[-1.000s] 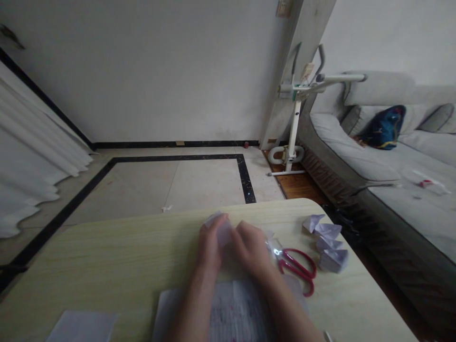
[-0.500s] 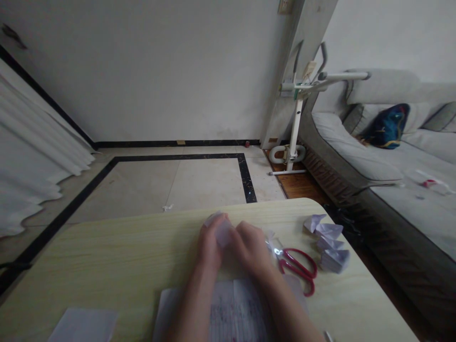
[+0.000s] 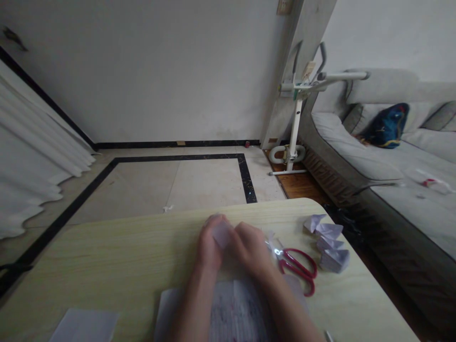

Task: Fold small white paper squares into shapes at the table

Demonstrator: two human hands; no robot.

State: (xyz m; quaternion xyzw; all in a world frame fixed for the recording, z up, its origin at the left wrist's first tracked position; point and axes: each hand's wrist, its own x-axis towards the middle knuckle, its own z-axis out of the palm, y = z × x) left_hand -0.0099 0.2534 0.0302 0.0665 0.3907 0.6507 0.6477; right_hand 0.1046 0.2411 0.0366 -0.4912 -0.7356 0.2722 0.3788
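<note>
A small piece of pale paper (image 3: pixel 221 235) is held between both hands above the far half of the table. My left hand (image 3: pixel 209 244) is closed around its left side. Pressed against its right edge are the curled fingers of my right hand (image 3: pixel 249 244). The paper looks folded, though the fingers hide much of it. Below my forearms lies an open notebook (image 3: pixel 235 304) with handwriting on lined pages. Red-handled scissors (image 3: pixel 299 266) rest just right of my right hand, their blades partly hidden by it.
Several folded paper pieces (image 3: pixel 329 242) stand in a row near the table's right edge. A pale paper sheet (image 3: pixel 85 325) lies at the front left of the wooden table (image 3: pixel 117 266). Beyond are a white exercise machine (image 3: pixel 296 123) and a grey sofa (image 3: pixel 377 166).
The fingers of my left hand have curled further over the paper, so less of its upper part shows. My right hand has hardly moved.
</note>
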